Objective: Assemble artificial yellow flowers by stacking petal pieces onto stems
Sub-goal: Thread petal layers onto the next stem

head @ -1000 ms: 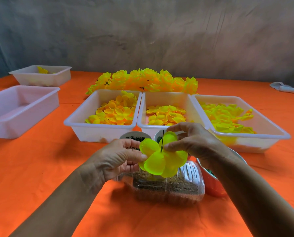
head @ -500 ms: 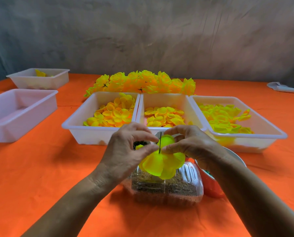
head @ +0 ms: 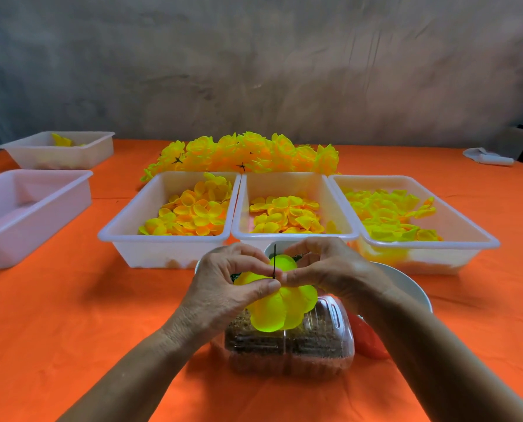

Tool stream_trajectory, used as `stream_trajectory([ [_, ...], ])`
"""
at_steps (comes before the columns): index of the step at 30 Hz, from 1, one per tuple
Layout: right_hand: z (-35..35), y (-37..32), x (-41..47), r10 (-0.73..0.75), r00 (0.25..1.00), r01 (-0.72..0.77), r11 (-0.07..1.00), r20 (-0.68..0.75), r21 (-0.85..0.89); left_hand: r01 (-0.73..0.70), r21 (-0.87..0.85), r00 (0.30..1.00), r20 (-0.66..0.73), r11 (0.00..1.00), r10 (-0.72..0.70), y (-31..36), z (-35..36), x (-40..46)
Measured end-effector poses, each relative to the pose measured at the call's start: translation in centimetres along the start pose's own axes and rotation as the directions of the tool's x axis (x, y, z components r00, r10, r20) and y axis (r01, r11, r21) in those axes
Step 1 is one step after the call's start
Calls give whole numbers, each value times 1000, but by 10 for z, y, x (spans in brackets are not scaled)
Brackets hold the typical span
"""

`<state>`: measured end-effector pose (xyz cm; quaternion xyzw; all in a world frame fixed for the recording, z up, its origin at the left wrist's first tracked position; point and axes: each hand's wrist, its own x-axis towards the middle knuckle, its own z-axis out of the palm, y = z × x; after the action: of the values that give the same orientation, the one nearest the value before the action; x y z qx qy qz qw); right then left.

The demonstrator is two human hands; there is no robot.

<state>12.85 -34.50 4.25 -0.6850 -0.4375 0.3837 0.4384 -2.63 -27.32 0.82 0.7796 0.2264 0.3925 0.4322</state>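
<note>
Both hands meet over the clear box (head: 287,345) of brown bits that sits at the near middle of the orange bench (head: 56,315). The left hand (head: 223,287) pinches the thin dark stem (head: 274,261) between thumb and forefinger, right where it passes through the yellow petal piece (head: 280,306). The right hand (head: 330,272) curls its fingers (head: 296,248) round the far side of the same piece, thumb tip close against the stem. The stem stands nearly upright, its tip poking above the petals.

The step in hand looks like seating a petal layer down the stem, so this flower is only partly built.

Beyond the clear box stand 3 white trays of loose petals: left tray (head: 123,229), middle tray (head: 293,181), right tray (head: 473,236). Behind these lies a heap of finished flowers (head: 242,153).

The next move probably calls for one hand to keep the stem steady while the other reaches past the clear box for another petal piece and finds its centre hole
</note>
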Motion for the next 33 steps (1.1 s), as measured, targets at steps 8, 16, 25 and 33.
stream_trajectory([
  [8,-21,0,6,-31,996,28,999,-81,-39,25,53,1000,-19,998,-24,-3,1,-1],
  [16,-118,31,53,-99,773,-270,843,-627,-465,38,106,999,17,994,-40,-4,0,3],
  [25,-139,46,100,119,780,-544,615,-614,-571,45,92,998,35,995,-49,-3,-2,2],
  [33,-140,67,111,69,778,-489,691,-625,-532,56,54,998,37,997,-58,-3,-1,2],
])
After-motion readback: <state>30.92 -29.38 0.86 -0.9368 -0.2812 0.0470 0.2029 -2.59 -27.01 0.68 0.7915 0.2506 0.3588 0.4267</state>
